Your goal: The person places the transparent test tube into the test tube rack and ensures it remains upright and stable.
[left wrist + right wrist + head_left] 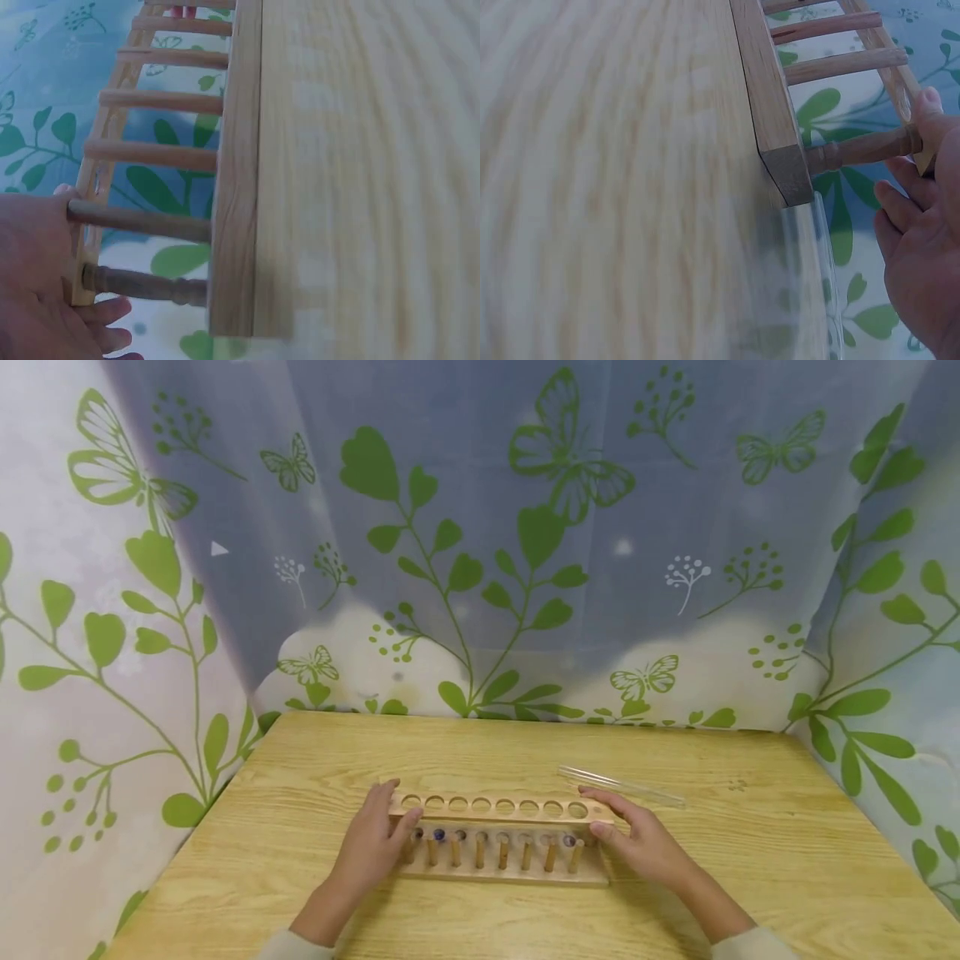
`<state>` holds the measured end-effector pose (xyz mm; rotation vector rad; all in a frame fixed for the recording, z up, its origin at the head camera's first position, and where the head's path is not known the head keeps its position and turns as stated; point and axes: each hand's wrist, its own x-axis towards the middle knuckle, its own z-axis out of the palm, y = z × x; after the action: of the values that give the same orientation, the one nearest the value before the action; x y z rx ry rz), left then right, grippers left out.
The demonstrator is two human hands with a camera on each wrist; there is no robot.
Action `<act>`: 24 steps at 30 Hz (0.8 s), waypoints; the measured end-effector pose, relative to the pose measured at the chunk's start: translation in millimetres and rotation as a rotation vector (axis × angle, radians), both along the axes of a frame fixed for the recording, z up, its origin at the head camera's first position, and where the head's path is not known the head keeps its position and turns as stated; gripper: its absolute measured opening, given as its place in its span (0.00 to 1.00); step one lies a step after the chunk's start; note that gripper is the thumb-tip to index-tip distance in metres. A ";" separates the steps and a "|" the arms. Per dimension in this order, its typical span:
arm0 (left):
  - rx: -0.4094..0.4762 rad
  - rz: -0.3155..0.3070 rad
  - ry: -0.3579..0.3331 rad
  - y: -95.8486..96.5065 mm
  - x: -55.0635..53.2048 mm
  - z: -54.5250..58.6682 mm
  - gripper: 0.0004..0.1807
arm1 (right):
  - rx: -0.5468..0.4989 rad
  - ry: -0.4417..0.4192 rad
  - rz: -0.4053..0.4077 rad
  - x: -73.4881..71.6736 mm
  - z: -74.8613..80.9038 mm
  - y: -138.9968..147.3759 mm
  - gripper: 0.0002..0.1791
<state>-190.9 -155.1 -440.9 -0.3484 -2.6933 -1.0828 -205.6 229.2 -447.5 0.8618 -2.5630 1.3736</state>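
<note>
A wooden test tube rack (491, 817) stands on the table, with a row of round holes along its top bar and a row of upright pegs (503, 853) in front. My left hand (369, 839) grips the left end of the top bar, thumb on the near side. At the opposite end, my right hand (647, 842) holds the bar between thumb and fingers. From the left wrist view, the left hand (34, 262) wraps the bar end beside a turned post (146, 285). The right wrist view has the right hand (930, 217) around the other end, by another turned post (866, 148).
Clear glass tubes (622, 786) lie on the wooden table (315, 777) behind and to the right of the rack. A curtain (465, 635) printed with leaves and butterflies hangs along the table's back edge, with similar cloth at both sides.
</note>
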 end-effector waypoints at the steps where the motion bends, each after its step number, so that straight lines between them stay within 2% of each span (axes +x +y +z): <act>1: -0.018 -0.001 0.007 1.8 -0.3 1.1 0.36 | 0.008 -0.003 -0.008 0.4 0.5 3.2 0.24; 4: -0.079 -0.014 0.041 6.5 -0.6 4.6 0.32 | 0.039 0.013 -0.034 1.1 1.9 12.9 0.24; 7: -0.169 -0.023 0.105 11.0 -1.8 6.4 0.29 | 0.077 0.057 -0.060 1.4 3.1 21.5 0.24; 10: -0.253 -0.027 0.168 16.2 -2.5 7.0 0.29 | 0.115 0.105 -0.079 1.1 4.5 27.4 0.24; 16: -0.369 -0.033 0.229 23.8 -1.0 5.4 0.28 | 0.173 0.186 -0.114 3.0 4.2 34.1 0.25; 20: -0.378 -0.069 0.223 27.3 -0.1 3.0 0.30 | 0.276 0.260 -0.175 7.1 3.8 36.0 0.26; 24: -0.375 -0.089 0.175 29.8 1.3 2.5 0.36 | 0.419 0.391 -0.226 12.2 7.9 31.2 0.26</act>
<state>-189.6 -125.3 -438.4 -0.6002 -2.7309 -0.5296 -193.5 260.4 -439.6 0.7651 -2.5594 0.5465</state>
